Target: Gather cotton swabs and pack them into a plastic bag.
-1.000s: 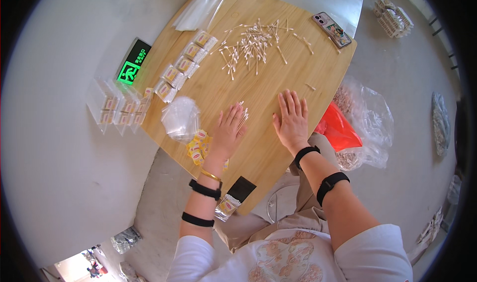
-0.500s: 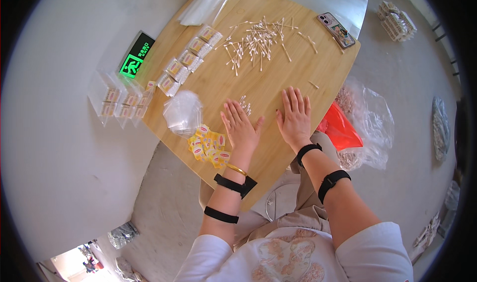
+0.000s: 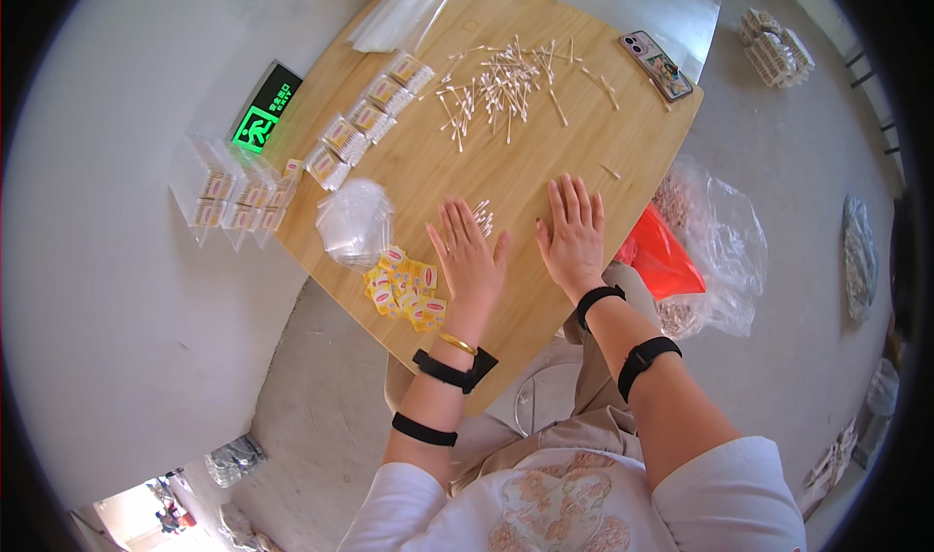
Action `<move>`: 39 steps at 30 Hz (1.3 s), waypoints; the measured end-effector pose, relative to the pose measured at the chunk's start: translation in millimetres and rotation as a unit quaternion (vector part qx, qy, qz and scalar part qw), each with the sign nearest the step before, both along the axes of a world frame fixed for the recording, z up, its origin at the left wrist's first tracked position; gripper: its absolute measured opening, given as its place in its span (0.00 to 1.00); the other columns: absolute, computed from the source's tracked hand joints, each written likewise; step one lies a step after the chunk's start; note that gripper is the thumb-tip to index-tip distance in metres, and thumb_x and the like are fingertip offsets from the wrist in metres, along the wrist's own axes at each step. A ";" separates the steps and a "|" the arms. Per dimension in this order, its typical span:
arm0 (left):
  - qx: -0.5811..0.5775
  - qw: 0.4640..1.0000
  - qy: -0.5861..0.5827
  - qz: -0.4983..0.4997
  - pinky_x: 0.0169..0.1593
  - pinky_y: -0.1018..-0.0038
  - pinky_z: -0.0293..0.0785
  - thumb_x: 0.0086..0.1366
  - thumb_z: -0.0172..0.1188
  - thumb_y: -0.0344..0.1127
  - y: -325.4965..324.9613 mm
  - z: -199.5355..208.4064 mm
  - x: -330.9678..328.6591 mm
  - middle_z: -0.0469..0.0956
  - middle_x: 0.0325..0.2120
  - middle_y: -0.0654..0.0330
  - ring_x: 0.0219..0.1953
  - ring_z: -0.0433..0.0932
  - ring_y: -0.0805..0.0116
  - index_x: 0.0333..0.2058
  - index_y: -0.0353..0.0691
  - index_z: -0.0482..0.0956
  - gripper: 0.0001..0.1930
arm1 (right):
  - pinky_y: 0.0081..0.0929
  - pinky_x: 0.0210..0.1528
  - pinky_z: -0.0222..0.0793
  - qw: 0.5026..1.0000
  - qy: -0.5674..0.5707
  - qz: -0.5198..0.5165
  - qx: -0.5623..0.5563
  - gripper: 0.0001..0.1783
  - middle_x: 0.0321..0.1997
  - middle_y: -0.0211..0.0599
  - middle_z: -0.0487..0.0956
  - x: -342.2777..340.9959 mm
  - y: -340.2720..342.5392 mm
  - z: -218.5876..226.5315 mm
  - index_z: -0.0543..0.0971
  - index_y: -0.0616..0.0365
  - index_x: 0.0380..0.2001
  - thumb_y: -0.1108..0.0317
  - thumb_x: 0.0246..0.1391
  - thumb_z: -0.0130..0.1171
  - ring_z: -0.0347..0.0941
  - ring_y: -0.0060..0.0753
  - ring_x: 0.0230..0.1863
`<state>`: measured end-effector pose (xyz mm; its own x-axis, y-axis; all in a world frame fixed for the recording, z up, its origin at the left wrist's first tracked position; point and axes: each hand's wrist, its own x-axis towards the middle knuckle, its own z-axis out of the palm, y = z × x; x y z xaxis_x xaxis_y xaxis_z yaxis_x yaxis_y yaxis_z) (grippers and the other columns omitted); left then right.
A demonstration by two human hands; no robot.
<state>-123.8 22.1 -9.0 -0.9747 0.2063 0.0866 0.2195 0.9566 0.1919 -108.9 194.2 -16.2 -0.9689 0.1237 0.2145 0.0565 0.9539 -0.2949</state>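
Both my hands lie flat on the wooden table (image 3: 545, 323), fingers stretched out and holding nothing. My left hand (image 3: 472, 260) rests beside a small bunch of cotton swabs (image 3: 484, 218), partly covered by its fingers. To its left are loose yellow and white cards (image 3: 401, 287) and a stack of clear plastic bags (image 3: 356, 223). My right hand (image 3: 574, 236) rests a little way off, with a lone cotton swab (image 3: 611, 172) beyond its fingertips. Farther back spreads a large loose pile of cotton swabs (image 3: 501, 83).
Packed swab bundles (image 3: 370, 119) line the table's left side, with clear plastic sleeves (image 3: 399, 17) behind. A phone (image 3: 657, 66) lies at the far right. More packs (image 3: 232, 202) stand by the left edge. A red bag (image 3: 664, 258) and clear bags sit below the right edge.
The whole view has shifted very slightly. Both hands stay flat in place, and nothing on the table has been picked up or moved.
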 end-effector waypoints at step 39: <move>0.209 0.964 -0.162 -0.016 0.37 0.73 0.76 0.55 0.71 0.42 -87.5 6.8 -70.0 0.82 0.24 0.61 0.27 0.81 0.70 0.26 0.42 0.84 0.10 | 0.50 0.77 0.38 1.000 0.005 -0.001 -0.018 0.36 0.75 0.39 0.58 -0.6 -2.6 -0.6 0.60 0.53 0.70 0.54 0.61 0.51 0.48 0.41 0.77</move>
<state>-193.7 -65.4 -2.2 -0.9585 0.2489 -0.1390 0.1110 0.7749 0.6223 -109.5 191.7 -16.7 -0.9663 0.1333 0.2202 0.0549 0.9425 -0.3297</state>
